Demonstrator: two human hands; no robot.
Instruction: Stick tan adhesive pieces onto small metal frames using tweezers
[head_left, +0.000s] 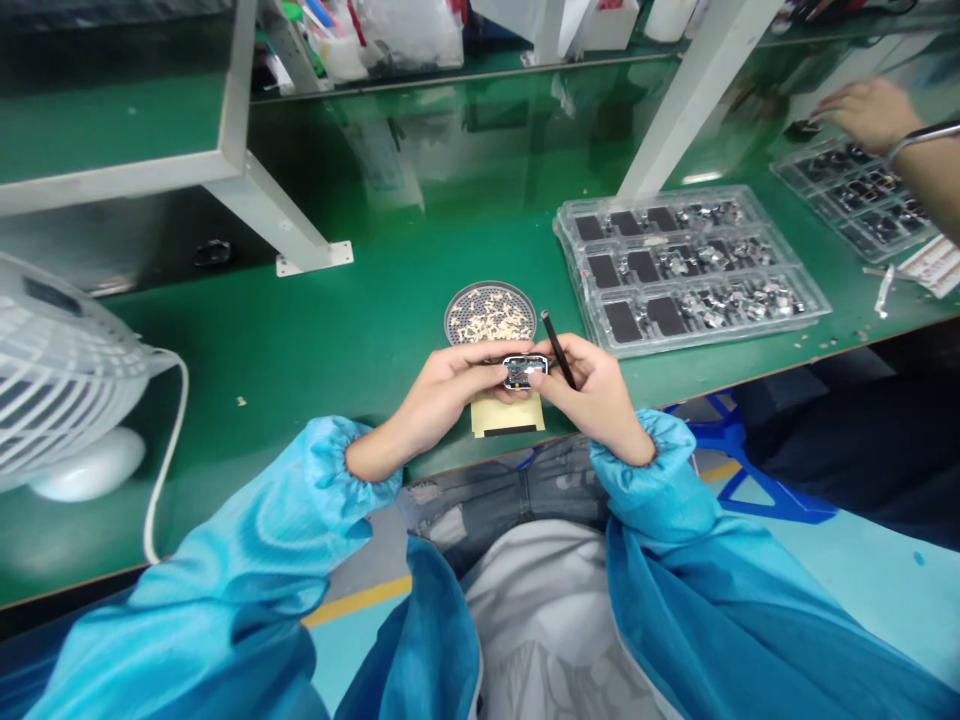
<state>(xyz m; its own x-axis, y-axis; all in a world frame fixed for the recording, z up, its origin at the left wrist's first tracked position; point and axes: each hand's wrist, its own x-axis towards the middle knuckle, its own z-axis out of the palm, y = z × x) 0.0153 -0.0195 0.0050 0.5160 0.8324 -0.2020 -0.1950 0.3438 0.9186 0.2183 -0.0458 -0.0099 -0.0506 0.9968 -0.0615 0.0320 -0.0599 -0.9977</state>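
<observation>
My left hand (442, 395) pinches a small dark rectangular part (523, 371) with a metal frame, held just above the green table's front edge. My right hand (592, 385) touches the part's right side and grips a thin black stylus (558, 348) that points up and away. Under the part lies a yellowish card (510, 418). Just behind my hands sits a round perforated dish (489, 312) holding several small pale pieces.
A clear compartment tray (690, 265) with dark and metal parts lies to the right. A second tray (862, 195) is at far right, where another person's hand (870, 112) works. A white fan (60, 385) stands at left. White shelf struts (270, 205) rise behind.
</observation>
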